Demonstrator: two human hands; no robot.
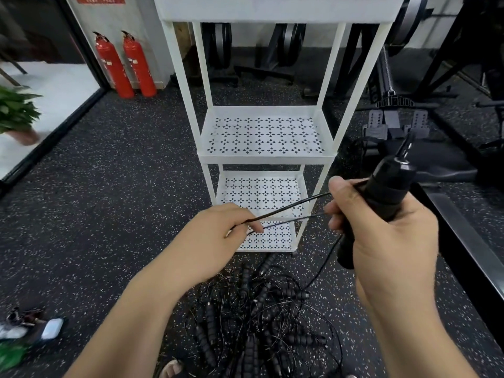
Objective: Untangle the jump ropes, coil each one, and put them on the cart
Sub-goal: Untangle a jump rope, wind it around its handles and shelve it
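Observation:
My right hand (387,241) grips black foam jump rope handles (381,197), held upright at the right of centre. Two strands of thin black cord (289,210) stretch from that hand leftward to my left hand (218,236), which pinches them in its fingers. Another strand hangs from the handles down to a tangled pile of black jump ropes (261,317) with several foam handles on the floor below my hands. The white three-tier cart (266,159) stands just beyond, and its perforated middle and bottom shelves hold nothing.
Two red fire extinguishers (125,64) stand at the back left by a wall. Black gym machines (409,110) fill the right and back. A potted plant (16,113) sits at far left; small items (32,328) lie on the speckled floor at lower left.

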